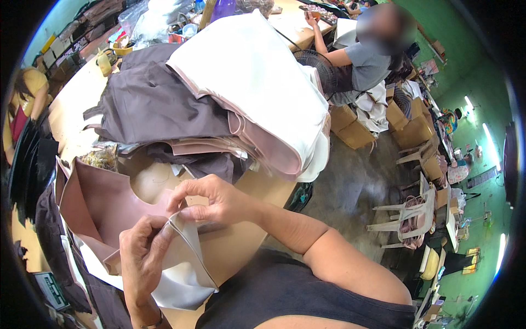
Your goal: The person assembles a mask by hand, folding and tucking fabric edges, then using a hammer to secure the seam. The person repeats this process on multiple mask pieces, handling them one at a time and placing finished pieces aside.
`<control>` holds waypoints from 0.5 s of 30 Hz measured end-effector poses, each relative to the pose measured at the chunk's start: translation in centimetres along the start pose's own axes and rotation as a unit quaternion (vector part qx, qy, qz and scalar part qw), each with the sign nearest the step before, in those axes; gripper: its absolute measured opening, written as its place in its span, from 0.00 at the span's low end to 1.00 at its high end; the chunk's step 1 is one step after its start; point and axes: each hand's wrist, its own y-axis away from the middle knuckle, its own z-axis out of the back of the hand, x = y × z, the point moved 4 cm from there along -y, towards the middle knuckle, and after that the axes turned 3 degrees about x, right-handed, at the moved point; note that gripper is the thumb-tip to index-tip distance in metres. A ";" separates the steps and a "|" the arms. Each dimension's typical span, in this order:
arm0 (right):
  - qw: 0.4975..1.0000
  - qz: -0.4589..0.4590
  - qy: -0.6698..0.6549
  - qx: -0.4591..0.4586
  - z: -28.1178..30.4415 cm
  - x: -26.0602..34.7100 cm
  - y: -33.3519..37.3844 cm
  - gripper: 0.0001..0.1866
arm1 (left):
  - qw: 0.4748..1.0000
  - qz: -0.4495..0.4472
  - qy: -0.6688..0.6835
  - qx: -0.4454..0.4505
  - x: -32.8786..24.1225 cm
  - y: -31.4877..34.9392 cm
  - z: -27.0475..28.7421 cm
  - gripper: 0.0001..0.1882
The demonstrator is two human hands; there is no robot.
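Note:
My left hand [145, 247] pinches the edge of a sheet of dusty-pink leather-like material [104, 200]. Close beside it, my right hand [216, 202] grips the same edge between thumb and fingers. Where the edge folds over between the hands, a white underside [183, 279] hangs down toward my lap. The pink side spreads out to the left, with a curved cut-out along its far edge. Just beyond my hands lies a pile of dark grey-brown fabric pieces [159, 101], topped by large white sheets [252, 71] with pink undersides.
Wooden tabletop [263, 211] shows around the pile. Tape rolls, plastic bags [159, 22] and a yellow bowl [121, 46] crowd its far side. A black fan [316, 68] stands near a seated person [367, 66] in grey. Cardboard boxes [350, 126] and a white plastic chair [411, 219] occupy the floor at right.

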 end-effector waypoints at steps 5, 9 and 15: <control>0.992 0.006 0.037 -0.124 0.9 0.3 1.2 0.14 | 0.999 0.040 0.005 -0.036 0.1 -0.8 0.7 0.06; 0.982 0.036 0.011 -0.183 0.6 0.9 3.8 0.12 | 0.999 0.013 -0.034 0.008 0.4 -1.4 -0.3 0.06; 0.978 0.068 0.143 -0.133 -1.1 0.1 4.5 0.13 | 0.999 0.032 -0.013 0.016 0.8 -1.5 -0.7 0.06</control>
